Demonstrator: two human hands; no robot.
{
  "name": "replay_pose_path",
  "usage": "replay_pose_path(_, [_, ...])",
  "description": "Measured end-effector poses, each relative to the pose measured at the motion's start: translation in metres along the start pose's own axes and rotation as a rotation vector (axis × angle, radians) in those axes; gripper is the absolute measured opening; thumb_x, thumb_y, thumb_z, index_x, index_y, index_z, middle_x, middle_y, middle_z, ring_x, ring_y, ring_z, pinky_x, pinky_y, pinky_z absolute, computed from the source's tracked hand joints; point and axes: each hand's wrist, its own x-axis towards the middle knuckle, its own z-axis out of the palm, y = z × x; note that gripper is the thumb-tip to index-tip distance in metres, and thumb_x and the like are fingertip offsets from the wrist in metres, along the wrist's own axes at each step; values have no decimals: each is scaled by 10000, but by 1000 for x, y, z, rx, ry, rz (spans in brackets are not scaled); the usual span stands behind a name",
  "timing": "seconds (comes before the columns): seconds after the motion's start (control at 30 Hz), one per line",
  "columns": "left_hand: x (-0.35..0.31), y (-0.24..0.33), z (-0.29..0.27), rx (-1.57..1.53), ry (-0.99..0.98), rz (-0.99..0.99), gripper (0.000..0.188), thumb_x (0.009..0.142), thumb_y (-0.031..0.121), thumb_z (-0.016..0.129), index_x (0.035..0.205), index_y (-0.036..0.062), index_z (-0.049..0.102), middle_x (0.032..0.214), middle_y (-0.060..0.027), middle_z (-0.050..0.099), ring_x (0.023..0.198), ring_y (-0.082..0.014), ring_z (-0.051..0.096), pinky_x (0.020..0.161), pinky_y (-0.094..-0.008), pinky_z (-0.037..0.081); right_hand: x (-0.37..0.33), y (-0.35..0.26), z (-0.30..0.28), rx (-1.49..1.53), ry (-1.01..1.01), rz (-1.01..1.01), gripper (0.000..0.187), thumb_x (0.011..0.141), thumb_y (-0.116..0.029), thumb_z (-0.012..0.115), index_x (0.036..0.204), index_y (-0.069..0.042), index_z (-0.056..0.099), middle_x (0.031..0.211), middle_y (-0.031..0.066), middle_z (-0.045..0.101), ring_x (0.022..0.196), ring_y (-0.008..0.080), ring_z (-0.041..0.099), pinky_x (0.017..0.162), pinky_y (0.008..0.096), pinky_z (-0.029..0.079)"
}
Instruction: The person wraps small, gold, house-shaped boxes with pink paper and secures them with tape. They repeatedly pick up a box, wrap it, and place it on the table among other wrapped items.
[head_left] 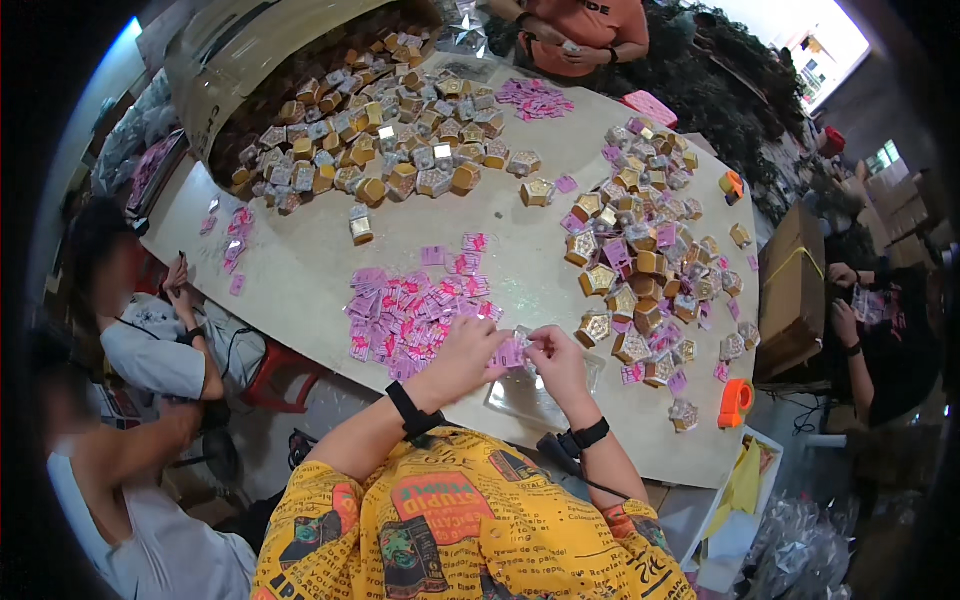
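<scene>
Just in front of me, my left hand (462, 358) grips a small pink card (510, 353) between its fingertips. Close by, my right hand (558, 362) is pinched at the card's right edge; what its fingertips hold is too small to make out. Beneath the right hand a clear plastic sheet or tray (520, 398) lies flat on the table (440, 215). A loose heap of pink cards (405, 315) spreads beyond my left hand.
Gold and clear faceted ornaments (400, 180) spill from a large box (290, 50) at the far left. More ornaments with pink tags (650, 290) lie right, beside an orange tape dispenser (736, 403). People sit left, stand across the table and work by a carton (793, 290).
</scene>
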Motion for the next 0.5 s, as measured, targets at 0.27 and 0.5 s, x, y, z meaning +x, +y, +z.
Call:
replay_pose_path(0.27, [14, 12, -5, -98, 73, 12, 116, 753, 137, 690, 782, 52, 616, 809, -90, 554, 863, -282, 525, 833, -411, 372, 5, -9, 0, 165, -83, 133, 171, 784, 0, 644, 951, 16, 610, 717, 29, 594, 647, 89, 553, 621, 238, 473])
replay_pose_path(0.5, [21, 9, 0, -393, 172, -339, 118, 776, 86, 681, 747, 4, 603, 695, -119, 592, 650, -255, 566, 635, -372, 424, 3, -2, -3, 587, -37, 87, 205, 844, -64, 675, 1032, 20, 671, 849, 41, 634, 594, 64, 502, 597, 206, 470])
